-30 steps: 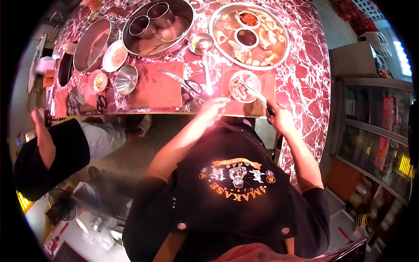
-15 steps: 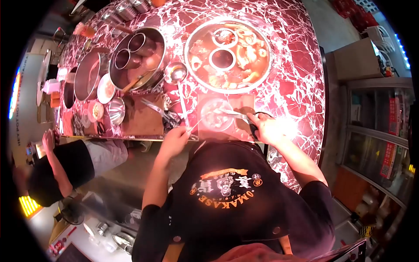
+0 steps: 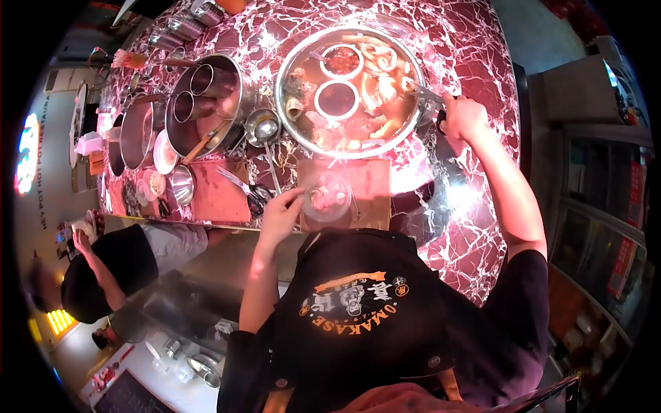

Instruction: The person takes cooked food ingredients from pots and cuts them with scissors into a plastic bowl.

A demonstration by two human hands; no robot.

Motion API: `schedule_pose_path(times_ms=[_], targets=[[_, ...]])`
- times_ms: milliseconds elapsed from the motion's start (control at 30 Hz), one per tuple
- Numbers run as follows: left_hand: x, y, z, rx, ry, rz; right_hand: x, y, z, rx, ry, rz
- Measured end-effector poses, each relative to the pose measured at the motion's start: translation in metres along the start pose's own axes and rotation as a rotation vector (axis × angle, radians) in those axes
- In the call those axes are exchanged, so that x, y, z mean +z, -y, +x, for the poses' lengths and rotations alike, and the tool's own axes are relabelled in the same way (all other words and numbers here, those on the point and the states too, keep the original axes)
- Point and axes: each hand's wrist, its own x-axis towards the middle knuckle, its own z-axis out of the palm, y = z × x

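My right hand is closed around black-handled scissors, whose blades reach over the right rim of a wide steel pot. Broth, pale ring-shaped pieces and other chunks fill this pot, along with two round metal cups, one holding red bits. A clear bowl of pale pieces stands in front on a brown board. At the bowl's left rim, the bent fingers of my left hand grip its edge. A thin skewer lies along the bowl's right side.
Left of the pot are a ladle, a deep pot with metal cups and a wooden-handled tool, and another pot. Scissors lie near a steel bowl. Another person stands at the left.
My right hand has moved the scissors from above the bowl up and right to the pot's rim. The skewer has left my left hand, which is now at the bowl's rim.
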Motion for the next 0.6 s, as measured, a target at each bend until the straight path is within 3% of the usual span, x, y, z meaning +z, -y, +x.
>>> schedule_pose_path(times_ms=[133,233,400,600], targets=[[0.015,-0.018,-0.006,0.001,-0.021,-0.014,-0.034,0.013,0.02,0.038,0.07,0.01],[0.02,-0.014,-0.01,0.003,-0.042,0.022,-0.018,0.014,0.047,0.001,0.059,-0.023],[0.022,0.001,-0.005,0.029,-0.05,0.04,0.004,-0.007,0.064,-0.087,-0.055,0.052],[0.018,-0.006,0.024,-0.02,-0.072,0.028,-0.031,-0.018,0.061,-0.126,-0.129,0.256]])
